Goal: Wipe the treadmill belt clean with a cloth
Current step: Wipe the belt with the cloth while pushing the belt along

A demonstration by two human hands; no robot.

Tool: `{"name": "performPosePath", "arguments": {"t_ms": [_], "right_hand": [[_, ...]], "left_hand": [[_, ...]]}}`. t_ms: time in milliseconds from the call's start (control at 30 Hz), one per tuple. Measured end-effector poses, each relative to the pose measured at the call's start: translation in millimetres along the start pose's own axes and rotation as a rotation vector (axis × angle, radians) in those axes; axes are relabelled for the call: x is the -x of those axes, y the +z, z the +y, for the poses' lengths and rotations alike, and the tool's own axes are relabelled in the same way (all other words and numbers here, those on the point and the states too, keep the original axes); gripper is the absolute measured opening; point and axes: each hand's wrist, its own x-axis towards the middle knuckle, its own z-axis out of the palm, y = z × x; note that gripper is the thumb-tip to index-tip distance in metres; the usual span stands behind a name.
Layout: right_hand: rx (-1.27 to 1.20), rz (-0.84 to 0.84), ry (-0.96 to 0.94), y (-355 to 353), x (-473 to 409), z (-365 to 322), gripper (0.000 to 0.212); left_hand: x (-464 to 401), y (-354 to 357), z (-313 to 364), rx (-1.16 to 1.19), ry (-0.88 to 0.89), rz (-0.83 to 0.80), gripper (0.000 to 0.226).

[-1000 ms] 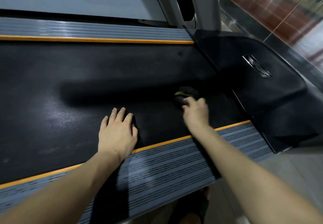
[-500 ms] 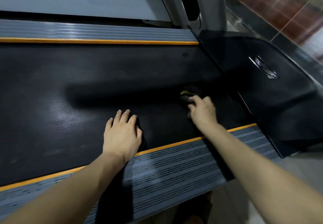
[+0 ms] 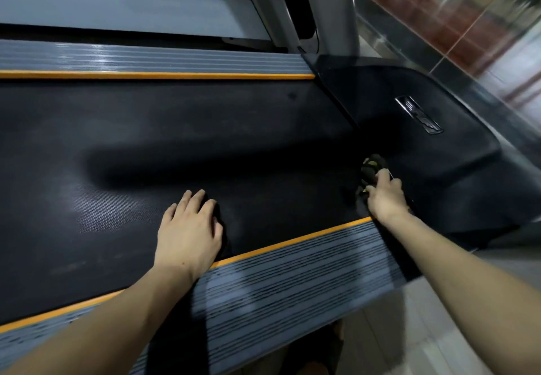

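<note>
The black treadmill belt [image 3: 175, 140] fills the middle of the head view, lying crosswise between two grey side rails. My left hand [image 3: 188, 234] rests flat on the belt near its front edge, fingers straight and together. My right hand [image 3: 385, 197] grips a dark cloth with yellow-green patches [image 3: 372, 168] and holds it on the belt's right end, right against the black motor cover [image 3: 439, 163]. Most of the cloth is dark and hard to make out in the shadow.
The near grey ribbed side rail [image 3: 292, 281] with an orange stripe runs under both forearms. The far side rail [image 3: 146, 58] lies beyond the belt. A grey upright post [image 3: 336, 8] rises at the back right. Tiled floor [image 3: 424, 330] lies at the lower right.
My right hand has slid the cloth to the right along the belt, up to the motor cover. My left hand has stayed flat in the same spot on the belt.
</note>
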Motion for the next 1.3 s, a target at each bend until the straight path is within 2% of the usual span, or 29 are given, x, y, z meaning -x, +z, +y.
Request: {"name": "performPosePath", "arguments": {"t_ms": [67,133,233,333,500,600,667,800,933,1100,1300], "right_hand": [[0.013,0.003,-0.018,7,17,-22,0.035],[0.006,-0.028,-0.179,23,53,-65,0.041],[-0.057,-0.132,-0.412,48,124,-136,0.034],[-0.144,-0.208,-0.553,50,155,-163,0.026],[-0.284,-0.225,-0.499,31,134,-150,0.026],[-0.331,-0.045,-0.471,26,130,-157,0.031],[-0.317,-0.002,-0.476,26,132,-159,0.037],[-0.127,-0.033,-0.563,39,141,-157,0.049],[-0.163,-0.166,-0.521,46,145,-164,0.055],[-0.191,-0.286,-0.485,54,145,-176,0.052],[-0.242,-0.184,-0.391,70,135,-205,0.046]], "left_hand": [[0,0,1,0.010,-0.005,-0.008,0.046],[0,0,1,0.008,-0.014,-0.009,0.047],[0,-2,2,0.009,-0.024,0.007,0.046],[1,-3,2,0.000,-0.033,0.008,0.047],[1,-6,2,0.010,-0.022,-0.022,0.050],[1,-8,1,0.016,-0.004,-0.034,0.051],[0,-7,0,0.038,0.003,-0.048,0.050],[-7,-17,-9,0.075,0.036,-0.047,0.048],[-21,-30,-24,0.062,0.061,-0.035,0.048],[-39,-31,-42,0.026,0.090,-0.034,0.051],[-64,-37,-55,-0.025,0.077,-0.013,0.051]]}}
